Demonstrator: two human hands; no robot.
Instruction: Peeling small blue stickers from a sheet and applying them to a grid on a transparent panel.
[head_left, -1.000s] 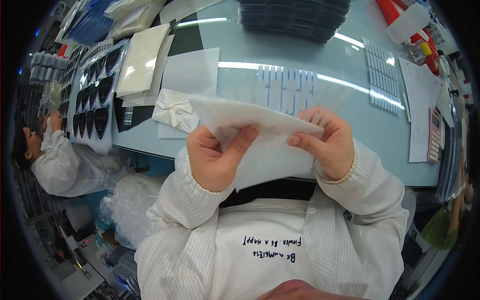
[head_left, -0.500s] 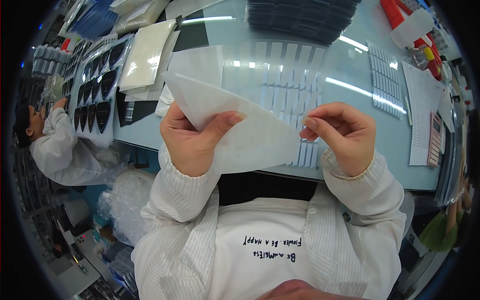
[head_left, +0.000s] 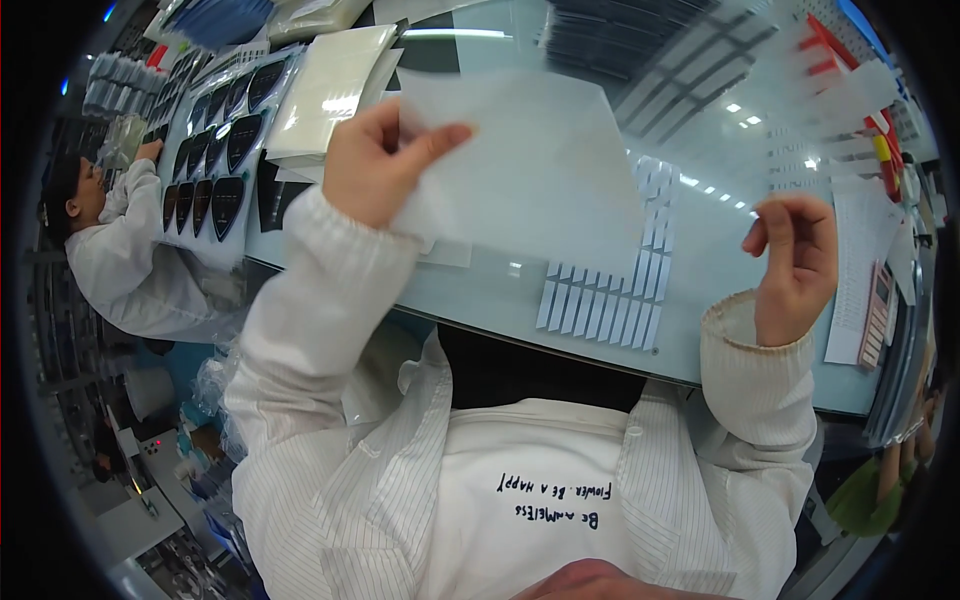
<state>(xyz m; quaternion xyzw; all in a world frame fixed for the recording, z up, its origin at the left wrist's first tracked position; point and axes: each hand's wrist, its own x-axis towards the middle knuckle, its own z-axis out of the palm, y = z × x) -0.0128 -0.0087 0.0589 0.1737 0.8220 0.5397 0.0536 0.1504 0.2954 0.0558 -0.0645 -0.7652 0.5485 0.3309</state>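
Observation:
My left hand (head_left: 372, 165) grips a large translucent white sheet (head_left: 525, 165) by its left edge, with the thumb lying over it. The sheet is held above the glass-topped table and is slightly blurred. Under its lower right part, a sheet of narrow pale strips (head_left: 605, 305) lies on the table; the sheet hides some of the strips. To the right of both, my right hand (head_left: 797, 262) is raised over the table, apart from the white sheet. Its thumb and fingers are curled close together; whether something thin is between them I cannot make out.
Cream-coloured sheets (head_left: 325, 90) and trays of dark shield-shaped pieces (head_left: 228, 145) lie left. A dark stack (head_left: 610, 45) stands at the back. Papers (head_left: 855, 270) and a calculator (head_left: 877, 315) lie right. A person in a white coat (head_left: 125, 240) works at far left.
My left hand has moved up with the white sheet, which has swung flatter and away from me. My right hand has moved right, off the sheet's corner. More of the near strips shows.

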